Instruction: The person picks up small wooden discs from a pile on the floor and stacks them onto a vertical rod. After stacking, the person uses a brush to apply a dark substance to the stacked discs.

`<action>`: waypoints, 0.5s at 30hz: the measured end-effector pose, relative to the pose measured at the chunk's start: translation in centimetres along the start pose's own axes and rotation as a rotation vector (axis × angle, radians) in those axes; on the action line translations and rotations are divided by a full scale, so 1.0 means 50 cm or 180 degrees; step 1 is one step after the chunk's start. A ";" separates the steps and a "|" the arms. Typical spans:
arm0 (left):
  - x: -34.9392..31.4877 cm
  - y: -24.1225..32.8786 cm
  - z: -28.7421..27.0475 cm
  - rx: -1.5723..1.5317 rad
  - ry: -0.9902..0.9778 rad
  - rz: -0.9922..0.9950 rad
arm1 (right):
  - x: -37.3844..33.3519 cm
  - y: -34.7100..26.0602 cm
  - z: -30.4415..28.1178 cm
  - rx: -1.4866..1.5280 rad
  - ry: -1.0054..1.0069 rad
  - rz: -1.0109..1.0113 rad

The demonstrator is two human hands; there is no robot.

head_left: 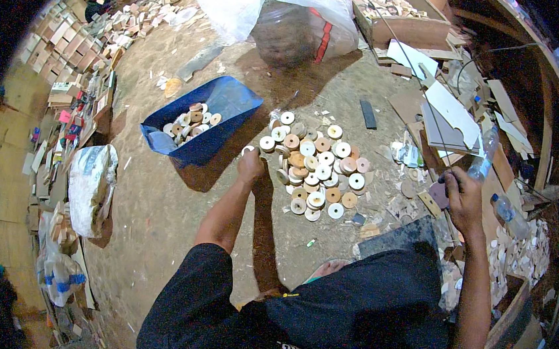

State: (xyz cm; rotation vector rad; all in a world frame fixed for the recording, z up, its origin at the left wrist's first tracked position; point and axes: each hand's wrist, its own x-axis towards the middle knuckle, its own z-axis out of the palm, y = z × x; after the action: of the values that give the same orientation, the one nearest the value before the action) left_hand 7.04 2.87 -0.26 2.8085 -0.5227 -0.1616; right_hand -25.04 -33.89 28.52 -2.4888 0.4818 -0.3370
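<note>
My left hand is closed with its fingertips around a small pale disc, most of it hidden by the fingers. It hovers between a blue container and a heap of round wooden discs with centre holes. The discs are white, tan and brownish, lying loose and stacked on the ground. More of these discs sit inside the blue container. Over at the right, my right hand grips a flat purple-brown piece with a rounded edge, possibly sandpaper; the fingers cover part of it.
Behind the heap stands a large sack in clear plastic. A wooden box of offcuts is at the far right. Plastic bottles, white boards and scraps crowd the right side. A white sack and wood blocks line the left.
</note>
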 end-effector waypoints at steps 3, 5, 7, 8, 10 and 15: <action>-0.003 0.004 0.021 0.0036 0.0019 -0.0049 | 0.003 0.005 0.011 -0.0304 0.0139 -0.0248; 0.002 0.001 0.023 0.0036 0.0142 -0.0056 | 0.003 0.005 0.017 -0.0056 0.0108 -0.0159; 0.011 -0.004 0.024 0.0132 -0.0145 -0.0168 | 0.001 0.002 0.020 -0.0066 0.0236 -0.0320; 0.021 -0.005 0.026 0.0176 -0.0524 -0.0299 | 0.002 0.001 0.022 -0.0161 0.0371 -0.0497; 0.036 -0.011 0.044 0.0243 -0.0704 -0.0394 | 0.003 -0.001 0.023 -0.0133 0.0245 -0.0359; 0.087 -0.030 0.122 0.0395 -0.0763 -0.0655 | 0.002 0.000 0.019 -0.0052 0.0327 -0.0319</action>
State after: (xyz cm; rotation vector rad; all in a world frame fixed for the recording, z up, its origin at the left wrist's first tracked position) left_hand 10.61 1.10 -6.77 2.9790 -0.3009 -0.5304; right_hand -24.61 -33.45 27.76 -2.5259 0.4032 -0.5043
